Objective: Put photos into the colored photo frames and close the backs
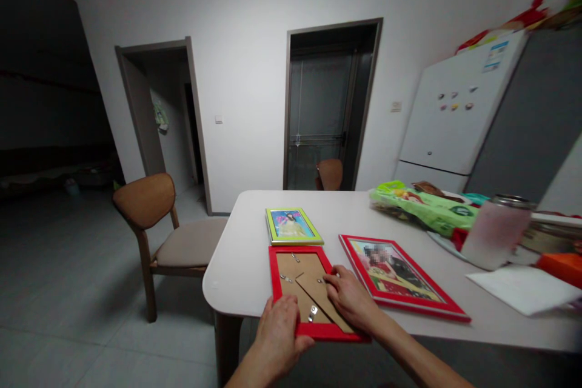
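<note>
A red picture frame lies face down near the table's front edge, its brown backboard with a stand flap and several small metal clips facing up. My left hand grips the frame's lower left corner, fingers over the border. At the right side, my right hand lies across the border with curled fingers, the tips by a metal clip. Just behind stands a yellow-green framed picture, lying face up. Another red framed picture rests face up to the right of my right hand.
On the white table, a green package, a pinkish jar and white paper sit at the right. A wooden chair stands left of the table. Behind are a doorway and a fridge.
</note>
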The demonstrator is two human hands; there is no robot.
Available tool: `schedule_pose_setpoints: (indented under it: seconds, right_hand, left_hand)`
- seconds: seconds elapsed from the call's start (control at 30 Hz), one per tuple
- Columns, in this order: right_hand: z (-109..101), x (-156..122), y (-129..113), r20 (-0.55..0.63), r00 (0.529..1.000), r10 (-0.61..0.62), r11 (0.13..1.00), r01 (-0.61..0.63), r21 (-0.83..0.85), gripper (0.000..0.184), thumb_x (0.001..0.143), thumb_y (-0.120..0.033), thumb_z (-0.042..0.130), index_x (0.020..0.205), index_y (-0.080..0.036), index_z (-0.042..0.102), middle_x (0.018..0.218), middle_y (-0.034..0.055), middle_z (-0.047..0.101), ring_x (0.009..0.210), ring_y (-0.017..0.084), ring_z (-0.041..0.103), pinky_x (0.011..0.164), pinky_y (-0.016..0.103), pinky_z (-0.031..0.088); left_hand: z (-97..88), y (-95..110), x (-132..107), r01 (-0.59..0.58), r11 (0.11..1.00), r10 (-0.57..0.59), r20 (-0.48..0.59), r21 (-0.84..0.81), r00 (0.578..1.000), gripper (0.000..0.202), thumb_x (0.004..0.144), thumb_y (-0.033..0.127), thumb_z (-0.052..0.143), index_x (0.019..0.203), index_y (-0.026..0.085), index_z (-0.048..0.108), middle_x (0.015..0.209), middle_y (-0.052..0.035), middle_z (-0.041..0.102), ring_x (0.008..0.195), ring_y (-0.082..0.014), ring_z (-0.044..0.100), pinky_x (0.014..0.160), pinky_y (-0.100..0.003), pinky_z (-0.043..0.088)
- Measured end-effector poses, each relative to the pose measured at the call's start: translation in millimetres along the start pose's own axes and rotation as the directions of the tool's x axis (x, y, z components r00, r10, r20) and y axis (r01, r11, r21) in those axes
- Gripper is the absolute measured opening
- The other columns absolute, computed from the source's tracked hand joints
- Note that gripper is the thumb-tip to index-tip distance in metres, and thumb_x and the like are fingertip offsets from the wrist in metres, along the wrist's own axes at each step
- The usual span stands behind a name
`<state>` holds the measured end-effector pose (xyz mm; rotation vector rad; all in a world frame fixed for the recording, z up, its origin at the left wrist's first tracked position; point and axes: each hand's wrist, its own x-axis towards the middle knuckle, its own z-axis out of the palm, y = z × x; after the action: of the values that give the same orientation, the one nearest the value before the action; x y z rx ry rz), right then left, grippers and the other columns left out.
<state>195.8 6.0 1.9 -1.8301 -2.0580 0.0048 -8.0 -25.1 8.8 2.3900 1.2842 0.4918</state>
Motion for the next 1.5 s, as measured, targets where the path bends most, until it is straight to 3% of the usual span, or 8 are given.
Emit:
schedule_pose_setpoints:
  seconds: [0.13, 0.27, 0.5, 0.73, 0.93, 1.17, 1.33, 1.5]
  right_hand:
    - [-5, -15, -17, -0.049, 0.986, -0.161, 0.986, 0.162, 0.033, 0.031, 0.076, -0.030, 0.040, 0.099, -0.023, 0.059, 0.108, 0.0094, 0.049, 0.097, 0.022, 0.043, 0.082, 0.036, 0.034]
    - [-14, -30, -44, 0.019, 0.922, -0.387, 0.905, 0.375, 0.202, 0.026, 0.078, -0.026, 0.039, 0.084, -0.026, 0.064, 0.098, 0.0064, 0.052, 0.092, 0.019, 0.045, 0.078, 0.034, 0.036]
    - [-19, -40, -52, 0.045, 0.904, -0.426, 0.881, 0.403, 0.246, 0.023, 0.077, -0.025, 0.041, 0.076, -0.025, 0.064, 0.092, 0.0051, 0.053, 0.089, 0.018, 0.044, 0.077, 0.034, 0.036]
    - [-1, -9, -58, 0.042, 0.955, -0.292, 0.913, 0.266, 0.309, 0.031, 0.080, -0.027, 0.035, 0.099, -0.019, 0.059, 0.095, 0.0087, 0.055, 0.087, 0.017, 0.048, 0.077, 0.029, 0.035]
    - [22, 30, -78, 0.052, 0.972, -0.231, 0.962, 0.220, 0.164, 0.026, 0.075, -0.015, 0.038, 0.075, -0.016, 0.064, 0.078, 0.0071, 0.057, 0.076, 0.015, 0.049, 0.068, 0.024, 0.034]
    - [26, 30, -79, 0.052, 0.952, -0.301, 0.946, 0.291, 0.142, 0.029, 0.077, -0.019, 0.036, 0.065, -0.017, 0.063, 0.075, 0.0056, 0.058, 0.074, 0.013, 0.049, 0.066, 0.023, 0.033]
    - [28, 52, -54, 0.024, 0.998, -0.056, 0.992, 0.053, 0.111, 0.028, 0.076, -0.026, 0.039, 0.087, -0.017, 0.063, 0.086, 0.0072, 0.062, 0.080, 0.014, 0.053, 0.070, 0.022, 0.034]
    - [37, 74, -36, 0.014, 0.994, 0.111, 0.991, -0.112, 0.076, 0.023, 0.073, -0.029, 0.044, 0.069, -0.017, 0.062, 0.070, 0.0061, 0.064, 0.062, 0.014, 0.055, 0.052, 0.022, 0.031]
  left_hand:
    - [-4.3, -7, -1, -0.011, 1.000, 0.011, 0.012, 0.005, 1.000, 0.064, 0.063, 0.034, 0.064, 0.117, 0.011, 0.041, 0.120, -0.0126, 0.046, 0.111, -0.0239, 0.039, 0.098, -0.037, 0.023]
    - [-8.9, -7, -2, -0.033, 0.999, 0.033, 0.002, 0.005, 0.999, 0.059, 0.063, 0.034, 0.064, 0.114, 0.011, 0.044, 0.112, -0.0109, 0.052, 0.104, -0.0236, 0.045, 0.095, -0.037, 0.027]
    - [-13.4, -5, -2, -0.033, 0.999, 0.033, 0.003, -0.008, 0.999, 0.059, 0.065, 0.035, 0.063, 0.115, 0.010, 0.043, 0.112, -0.0121, 0.052, 0.103, -0.0241, 0.046, 0.093, -0.036, 0.030]
    - [-12.7, -7, -8, -0.021, 1.000, 0.021, -0.001, -0.022, 1.000, 0.059, 0.061, 0.029, 0.066, 0.112, 0.009, 0.046, 0.116, -0.0134, 0.050, 0.107, -0.0243, 0.043, 0.096, -0.035, 0.026]
    - [-8.9, -13, -10, -0.047, 0.998, 0.046, -0.019, -0.032, 0.999, 0.055, 0.057, 0.030, 0.069, 0.106, 0.012, 0.050, 0.115, -0.0108, 0.051, 0.107, -0.0233, 0.043, 0.096, -0.035, 0.027]
    - [-11.0, -13, -11, -0.038, 0.997, 0.037, -0.017, -0.066, 0.999, 0.056, 0.057, 0.030, 0.069, 0.108, 0.013, 0.049, 0.115, -0.0101, 0.051, 0.107, -0.0229, 0.043, 0.097, -0.036, 0.026]
    - [-12.9, -14, -16, -0.004, 0.996, 0.008, 0.050, -0.091, 0.999, 0.068, 0.057, 0.031, 0.069, 0.116, 0.011, 0.042, 0.122, -0.0134, 0.045, 0.113, -0.0224, 0.038, 0.101, -0.036, 0.019]
    - [-12.9, -13, -18, 0.008, 0.996, 0.001, 0.100, -0.088, 0.995, 0.072, 0.054, 0.029, 0.070, 0.118, 0.011, 0.041, 0.122, -0.0135, 0.044, 0.114, -0.0235, 0.037, 0.101, -0.037, 0.019]
